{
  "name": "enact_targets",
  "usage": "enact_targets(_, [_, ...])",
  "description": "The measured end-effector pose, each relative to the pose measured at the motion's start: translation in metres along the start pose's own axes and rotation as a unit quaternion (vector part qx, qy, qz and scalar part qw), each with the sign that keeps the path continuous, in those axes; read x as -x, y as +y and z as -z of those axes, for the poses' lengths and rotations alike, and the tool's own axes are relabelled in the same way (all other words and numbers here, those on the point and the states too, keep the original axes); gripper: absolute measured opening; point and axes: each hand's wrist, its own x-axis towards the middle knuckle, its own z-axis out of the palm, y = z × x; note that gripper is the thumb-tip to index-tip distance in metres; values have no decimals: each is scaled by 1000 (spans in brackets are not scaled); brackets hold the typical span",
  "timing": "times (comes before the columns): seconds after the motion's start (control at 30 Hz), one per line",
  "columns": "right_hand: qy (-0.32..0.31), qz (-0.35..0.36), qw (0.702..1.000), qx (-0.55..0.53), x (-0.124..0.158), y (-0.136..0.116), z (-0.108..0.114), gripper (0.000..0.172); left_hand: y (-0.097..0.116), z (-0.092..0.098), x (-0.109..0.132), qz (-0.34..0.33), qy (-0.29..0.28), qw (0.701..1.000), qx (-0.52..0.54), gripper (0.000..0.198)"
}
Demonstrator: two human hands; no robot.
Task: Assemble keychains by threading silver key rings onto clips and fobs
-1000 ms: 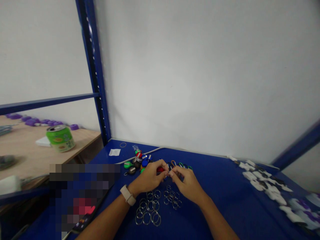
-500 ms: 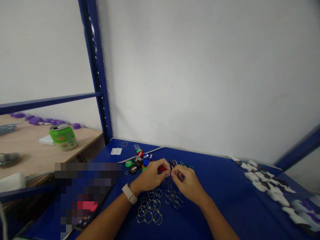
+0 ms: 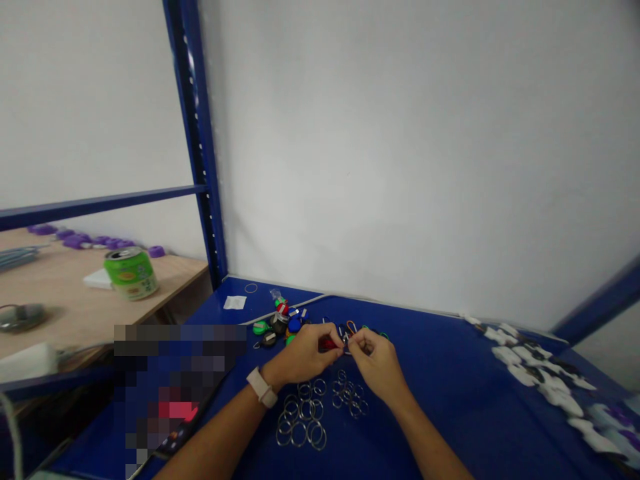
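Note:
My left hand [image 3: 307,350], with a pale band at the wrist, is closed around a red badge reel [image 3: 327,344], mostly hidden by the fingers. Just to the right, my right hand [image 3: 376,357] pinches something small and metallic at the fingertips, too small to make out. The two sets of fingertips almost meet. Beyond my left hand lies a pile of green, black, red and blue reels [image 3: 279,324]. Large metal split rings [image 3: 299,433] are spread below my left hand, and a cluster of smaller rings [image 3: 350,395] lies below the fingertips.
Coloured loops, one an orange loop [image 3: 351,327], lie behind my right hand. White and dark pieces [image 3: 545,380] line the right side of the blue table [image 3: 440,400]. A white paper slip [image 3: 235,303] is at the back left. A green can [image 3: 131,273] stands on the wooden table.
My right hand has shifted slightly right, and the gap between the fingertips has widened a little. The left hand keeps its grip on the red reel. The view has shifted slightly.

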Motion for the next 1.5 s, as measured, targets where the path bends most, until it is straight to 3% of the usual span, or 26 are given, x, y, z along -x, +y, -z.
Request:
enact_targets(0.43, [18, -101, 985, -135, -5, 8, -11, 26, 6, -2, 1, -39, 34, 990, -131, 8])
enact_targets(0.73, [-2, -140, 965, -223, -5, 5, -12, 31, 7, -6, 1, -87, 50, 986, -135, 11])
enact_targets(0.83, [40, -119, 968, -216, -6, 2, -8, 31, 5, -3, 0, -71, 80, 981, -160, 10])
enact_targets(0.9, [36, -87, 978, -189, -4, -4, -5, 31, 3, 1, -1, -51, 125, 974, -180, 10])
enact_targets(1.0, [-92, 9, 990, -106, 6, -20, -3, 26, 0, 9, -4, -23, 200, 960, -194, 11])
enact_targets(1.1, [-244, 112, 963, -25, 20, -37, -7, 16, 0, 16, -6, -5, 259, 945, -200, 11])
enact_targets(1.17, [-281, 165, 945, 21, 27, -43, -10, 15, -1, 18, -6, 7, 272, 939, -210, 10])
enact_targets(1.3, [-285, 197, 935, 75, 28, -43, -10, 19, -9, 24, -5, 40, 256, 929, -264, 12])
enact_targets(1.5, [-224, 163, 959, 55, 22, -39, -3, 26, -25, 35, -3, 82, 238, 884, -395, 12])
